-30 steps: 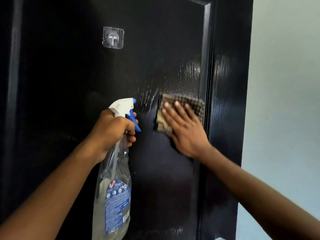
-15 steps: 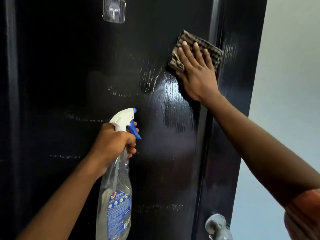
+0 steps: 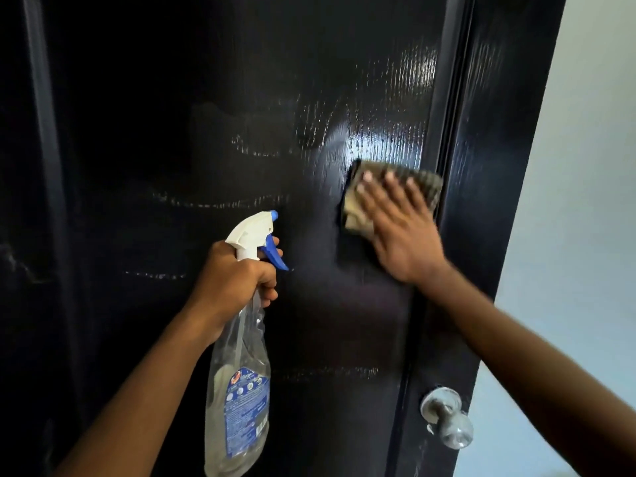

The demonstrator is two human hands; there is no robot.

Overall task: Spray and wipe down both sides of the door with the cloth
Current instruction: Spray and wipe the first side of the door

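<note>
The black door (image 3: 155,115) fills most of the view, its grain glossy with wet streaks (image 3: 385,142) on the upper right of the panel. A pale wall (image 3: 592,201) shows past its right edge. A clear spray bottle (image 3: 241,390) with a blue label hangs upright in front of the door's middle. The left hand (image 3: 234,284) holds it, fingers curled tight round the neck just under the white head, beside the blue trigger (image 3: 275,256). The right hand (image 3: 402,232), blurred, lies flat with straight, spread fingers pressing the cloth (image 3: 426,184) against the panel, close to the raised moulding on the right. The checked cloth is folded and shows above and left of the fingers. A round metal knob (image 3: 447,421) sits low on the door's right stile.
</note>
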